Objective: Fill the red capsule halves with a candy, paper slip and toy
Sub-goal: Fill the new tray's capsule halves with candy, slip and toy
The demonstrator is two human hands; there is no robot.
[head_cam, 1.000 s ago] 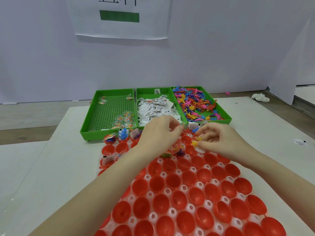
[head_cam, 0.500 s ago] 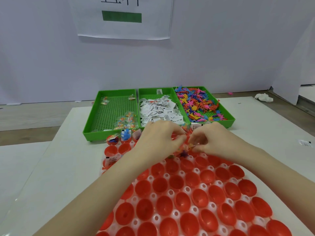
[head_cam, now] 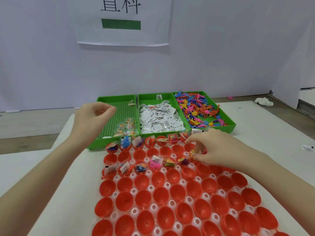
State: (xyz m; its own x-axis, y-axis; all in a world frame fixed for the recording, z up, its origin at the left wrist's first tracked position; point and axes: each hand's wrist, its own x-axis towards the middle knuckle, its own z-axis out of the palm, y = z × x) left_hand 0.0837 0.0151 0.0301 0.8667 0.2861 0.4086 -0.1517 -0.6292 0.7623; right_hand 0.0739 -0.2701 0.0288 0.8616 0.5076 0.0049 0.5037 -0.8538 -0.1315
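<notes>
Filling step, third row: right hand (head_cam: 219,149) pinching what seems a small toy (head_cam: 192,153) over red capsule halves (head_cam: 177,189); left hand (head_cam: 92,120) empty, loosely curled above candy tray (head_cam: 117,99); next, a candy pick

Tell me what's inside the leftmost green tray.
The leftmost green tray holds a small cluster of wrapped candies near its front right corner and one more candy at the back. The left hand hovers over it and covers part of its floor.
</notes>
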